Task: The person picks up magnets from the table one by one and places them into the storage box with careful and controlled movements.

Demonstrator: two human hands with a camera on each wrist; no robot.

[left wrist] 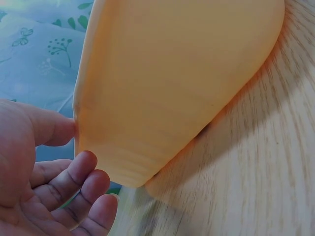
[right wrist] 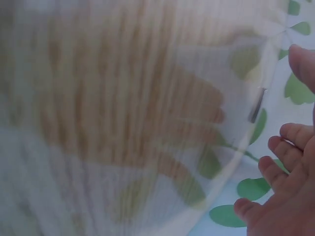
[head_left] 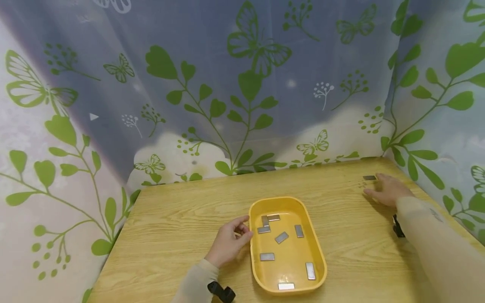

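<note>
A yellow plastic tray [head_left: 289, 256] stands on the wood-grain table, holding several small silver-grey metal blocks, such as a tilted one [head_left: 281, 237] mid-tray. Beside its left wall is my left hand [head_left: 227, 244], fingers loosely bent, with fingertips right at the rim. In the left wrist view that hand [left wrist: 64, 182] meets the edge of the tray [left wrist: 162, 88] from outside. Far off at the table's back right, my right hand [head_left: 390, 191] reaches out with spread fingers. Just beyond its fingertips lies one more metal block [head_left: 369, 178]; the right wrist view shows this block [right wrist: 258, 105] apart from the fingers.
The wooden table [head_left: 182, 219] runs back to a curtain [head_left: 212, 105] printed with green leaves and butterflies, which also closes both sides. A black wrist strap [head_left: 221, 291] sits on the left sleeve, another [head_left: 398, 227] on the right.
</note>
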